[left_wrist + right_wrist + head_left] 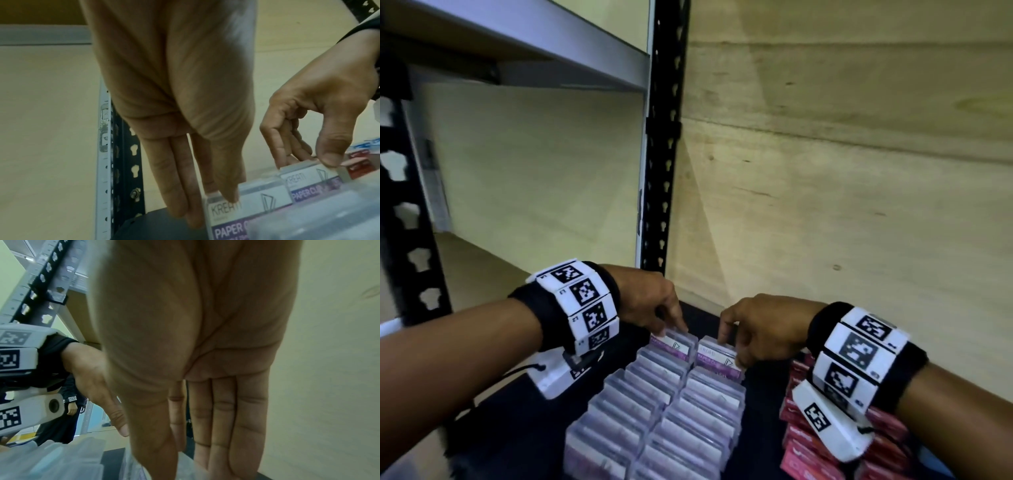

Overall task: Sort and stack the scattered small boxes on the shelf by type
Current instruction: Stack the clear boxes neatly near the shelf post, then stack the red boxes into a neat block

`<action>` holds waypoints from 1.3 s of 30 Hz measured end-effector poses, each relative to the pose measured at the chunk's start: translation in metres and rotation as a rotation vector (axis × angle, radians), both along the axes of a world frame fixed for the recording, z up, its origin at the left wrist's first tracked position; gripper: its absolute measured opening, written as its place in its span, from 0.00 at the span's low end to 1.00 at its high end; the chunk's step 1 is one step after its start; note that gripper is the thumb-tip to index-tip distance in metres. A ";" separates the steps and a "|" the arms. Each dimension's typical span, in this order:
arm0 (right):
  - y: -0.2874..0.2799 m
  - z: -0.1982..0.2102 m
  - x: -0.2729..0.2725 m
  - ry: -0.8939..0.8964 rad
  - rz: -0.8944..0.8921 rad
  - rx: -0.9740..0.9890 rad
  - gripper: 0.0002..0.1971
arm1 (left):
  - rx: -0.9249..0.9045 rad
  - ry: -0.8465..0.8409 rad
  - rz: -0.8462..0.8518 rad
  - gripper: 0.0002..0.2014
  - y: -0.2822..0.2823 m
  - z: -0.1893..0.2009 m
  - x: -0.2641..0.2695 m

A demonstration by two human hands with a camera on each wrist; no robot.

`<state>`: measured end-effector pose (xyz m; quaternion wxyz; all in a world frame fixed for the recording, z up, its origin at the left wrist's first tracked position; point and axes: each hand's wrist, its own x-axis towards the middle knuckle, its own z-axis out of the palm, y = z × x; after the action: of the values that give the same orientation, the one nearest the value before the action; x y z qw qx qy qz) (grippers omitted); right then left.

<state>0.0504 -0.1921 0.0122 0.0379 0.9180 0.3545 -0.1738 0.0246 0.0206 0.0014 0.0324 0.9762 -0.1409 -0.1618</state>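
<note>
Two rows of clear paper clip boxes with purple labels run away from me on the dark shelf (517, 428). My left hand (671, 329) pinches the farthest box of the left row (674, 346). In the left wrist view that box (236, 211) sits between the thumb in front and the straight fingers behind, under the left hand (209, 209). My right hand (729, 349) pinches the farthest box of the right row (717, 358). Its thumb and fingers (283, 155) clamp that box's (308, 177) top edges. In the right wrist view the right hand (185, 467) hides its box.
Red boxes (808, 442) lie stacked at the right, under my right wrist. A plywood wall (825, 171) closes the back, with a black slotted post (664, 137) just behind the hands. An upper shelf board (551, 44) hangs overhead. A person (69, 402) stands beyond the rack.
</note>
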 end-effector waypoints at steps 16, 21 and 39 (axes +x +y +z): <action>-0.017 0.005 -0.030 0.066 0.029 0.039 0.18 | 0.093 -0.017 -0.004 0.21 -0.015 0.008 -0.031; -0.047 0.019 -0.039 0.004 -0.027 0.048 0.14 | 0.071 -0.372 -0.059 0.18 -0.053 0.023 -0.047; -0.147 -0.004 -0.086 -0.064 -0.168 -0.180 0.14 | 0.309 -0.221 -0.432 0.20 -0.195 -0.008 -0.075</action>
<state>-0.0351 -0.3394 0.0080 0.1168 0.9425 0.2579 -0.1778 -0.0501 -0.1746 -0.0062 -0.1674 0.9287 -0.3219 -0.0771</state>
